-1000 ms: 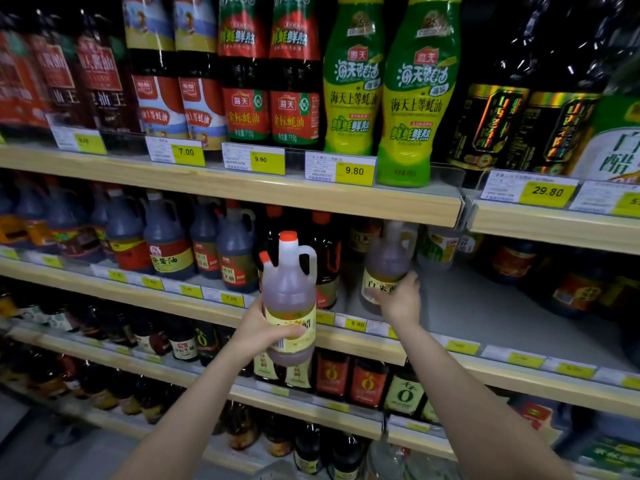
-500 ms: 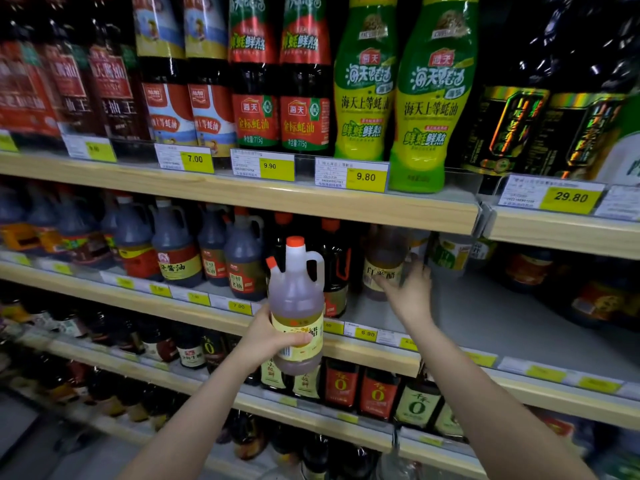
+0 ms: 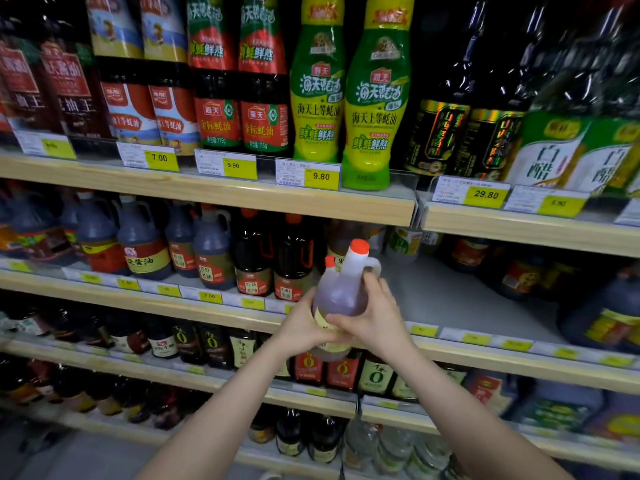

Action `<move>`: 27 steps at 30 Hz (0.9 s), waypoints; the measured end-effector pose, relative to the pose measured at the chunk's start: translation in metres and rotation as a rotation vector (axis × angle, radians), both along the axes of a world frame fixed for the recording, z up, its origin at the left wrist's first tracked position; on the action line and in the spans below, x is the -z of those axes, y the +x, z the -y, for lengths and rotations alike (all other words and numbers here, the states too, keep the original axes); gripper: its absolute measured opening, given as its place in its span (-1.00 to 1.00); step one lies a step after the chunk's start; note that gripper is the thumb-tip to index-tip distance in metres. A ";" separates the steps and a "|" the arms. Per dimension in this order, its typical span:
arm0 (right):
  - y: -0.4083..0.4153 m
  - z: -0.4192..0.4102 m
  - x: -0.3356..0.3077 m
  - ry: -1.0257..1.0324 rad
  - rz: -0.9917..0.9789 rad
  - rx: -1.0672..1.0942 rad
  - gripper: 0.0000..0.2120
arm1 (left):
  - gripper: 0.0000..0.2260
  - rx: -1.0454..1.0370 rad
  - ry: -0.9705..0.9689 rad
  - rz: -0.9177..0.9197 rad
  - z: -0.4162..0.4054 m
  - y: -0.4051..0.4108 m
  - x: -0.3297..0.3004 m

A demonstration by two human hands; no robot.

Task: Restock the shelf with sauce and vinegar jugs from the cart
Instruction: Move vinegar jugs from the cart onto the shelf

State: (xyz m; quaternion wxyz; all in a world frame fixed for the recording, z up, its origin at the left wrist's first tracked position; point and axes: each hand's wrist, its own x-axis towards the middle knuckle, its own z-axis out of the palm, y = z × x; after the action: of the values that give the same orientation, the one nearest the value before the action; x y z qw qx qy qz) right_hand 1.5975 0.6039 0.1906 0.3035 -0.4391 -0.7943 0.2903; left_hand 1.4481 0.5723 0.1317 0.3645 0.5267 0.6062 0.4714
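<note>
The wooden-edged shelf [image 3: 485,362] carries dark sauce jugs [image 3: 211,251] at left, its grey board [image 3: 450,299] showing at right.

Pale wooden shelf boards [image 3: 207,197] in stacked tiers, fronted by clear strips of yellow price tags [image 3: 321,176]. Crammed above with dark sauce bottles [image 3: 263,81] and green squeeze bottles [image 3: 375,95]. Grey shelf liner [image 3: 460,299] bare on the right of the middle tier. Dim grey floor [image 3: 62,459] at lower left, edges blurred.
</note>
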 end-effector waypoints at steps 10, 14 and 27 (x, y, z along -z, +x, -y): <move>-0.030 -0.049 0.008 0.240 0.063 0.061 -0.33 | -0.30 -0.046 -0.137 -0.588 -0.007 -0.064 0.019; -0.051 -0.078 0.023 0.130 0.119 0.171 -0.17 | -0.34 -0.033 -0.134 -0.700 -0.012 -0.075 0.032; -0.080 -0.107 0.019 0.017 0.243 0.147 -0.03 | -0.38 0.123 -0.211 -0.795 -0.023 -0.092 0.018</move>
State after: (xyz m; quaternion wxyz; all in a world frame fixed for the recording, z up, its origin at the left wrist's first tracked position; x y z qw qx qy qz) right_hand 1.5178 0.7105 0.1716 0.2291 -0.5253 -0.7933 0.2055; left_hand 1.3564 0.5950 0.1134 0.1815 0.6625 0.7123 0.1440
